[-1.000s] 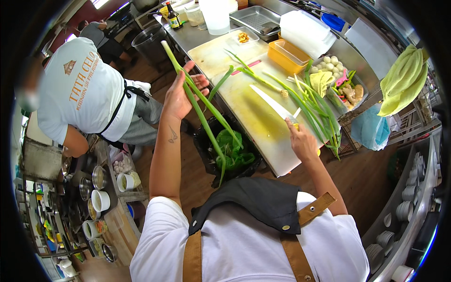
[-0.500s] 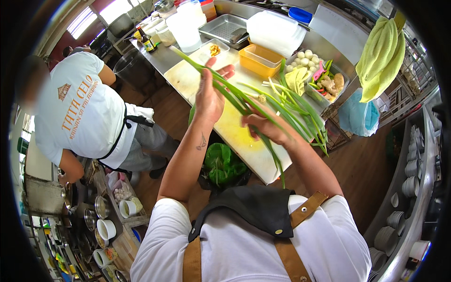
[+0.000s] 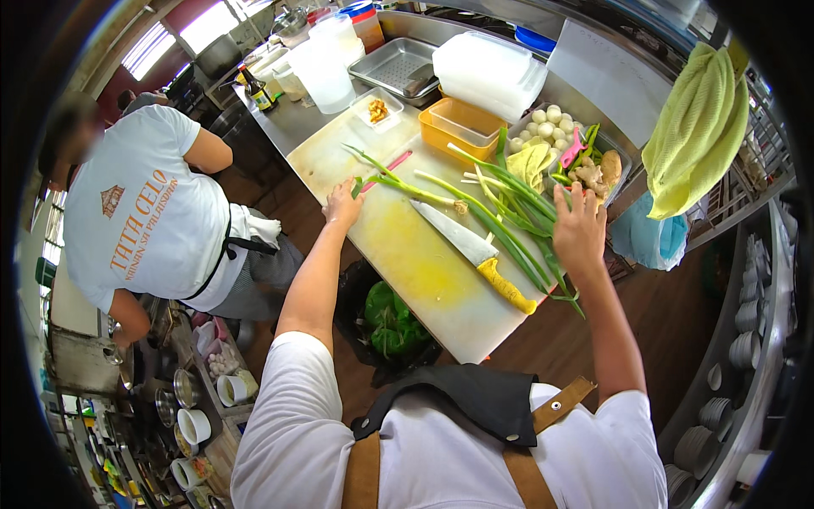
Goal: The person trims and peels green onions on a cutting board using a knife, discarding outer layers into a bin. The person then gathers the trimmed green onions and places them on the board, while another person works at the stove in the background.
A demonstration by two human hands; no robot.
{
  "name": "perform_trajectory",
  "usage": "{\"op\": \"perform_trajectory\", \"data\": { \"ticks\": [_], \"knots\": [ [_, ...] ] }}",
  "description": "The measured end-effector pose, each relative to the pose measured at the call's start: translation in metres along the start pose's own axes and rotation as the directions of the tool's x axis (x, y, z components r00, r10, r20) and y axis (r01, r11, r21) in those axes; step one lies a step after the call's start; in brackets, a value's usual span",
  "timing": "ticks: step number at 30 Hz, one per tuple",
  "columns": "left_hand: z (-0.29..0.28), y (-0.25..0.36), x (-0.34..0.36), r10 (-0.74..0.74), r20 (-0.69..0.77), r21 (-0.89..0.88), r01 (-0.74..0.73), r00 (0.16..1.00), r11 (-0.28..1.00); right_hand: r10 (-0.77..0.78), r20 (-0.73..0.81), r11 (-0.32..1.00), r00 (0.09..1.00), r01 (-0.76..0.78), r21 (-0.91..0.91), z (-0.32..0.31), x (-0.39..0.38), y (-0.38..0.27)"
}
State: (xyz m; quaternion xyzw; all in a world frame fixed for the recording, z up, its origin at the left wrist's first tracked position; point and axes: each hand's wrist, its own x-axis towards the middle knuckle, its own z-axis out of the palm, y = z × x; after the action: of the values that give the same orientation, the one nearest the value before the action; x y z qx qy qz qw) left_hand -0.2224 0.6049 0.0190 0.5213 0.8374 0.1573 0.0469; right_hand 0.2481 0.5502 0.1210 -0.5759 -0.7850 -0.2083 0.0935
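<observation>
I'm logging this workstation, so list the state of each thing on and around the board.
Cutting board: flat, stained yellow
Knife: lying on the board, unheld
Spring onions: lying in long lengths
Orange container: holding a clear tub
Bottle: upright
Black bag: mouth open, green plastic inside
Yellow-green towel: hanging
Blue bag: hanging

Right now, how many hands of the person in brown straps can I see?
2: the left hand at the left edge of the cutting board, the right hand by the green stalks. Both show.
</observation>
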Motion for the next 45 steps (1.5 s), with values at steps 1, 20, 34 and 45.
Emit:
{"op": "perform_trajectory", "data": {
  "ticks": [1, 20, 34, 45],
  "knots": [
    [-0.003, 0.002, -0.011, 0.004, 0.056, 0.111, -0.010, 0.998, 0.994, -0.002, -0.120, 0.999, 0.993, 0.007, 0.037, -0.014, -0.006, -0.018],
    [0.020, 0.080, -0.014, 0.606, 0.235, 0.263, -0.650, 0.760, 0.713, -0.156, 0.448, 0.675, 0.880, -0.236, 0.699, -0.014, -0.131, -0.074],
    [-0.116, 0.026, -0.134, 0.538, 0.144, 0.096, -0.553, 0.831, 0.828, 0.010, 0.313, 0.484, 0.950, -0.279, 0.829, -0.098, -0.134, -0.053],
    [-0.036, -0.018, -0.191, 0.431, 0.163, -0.008, -0.436, 0.887, 0.900, -0.377, 0.338, 0.726, 0.862, 0.049, 0.686, -0.014, -0.126, -0.136]
  ]
}}
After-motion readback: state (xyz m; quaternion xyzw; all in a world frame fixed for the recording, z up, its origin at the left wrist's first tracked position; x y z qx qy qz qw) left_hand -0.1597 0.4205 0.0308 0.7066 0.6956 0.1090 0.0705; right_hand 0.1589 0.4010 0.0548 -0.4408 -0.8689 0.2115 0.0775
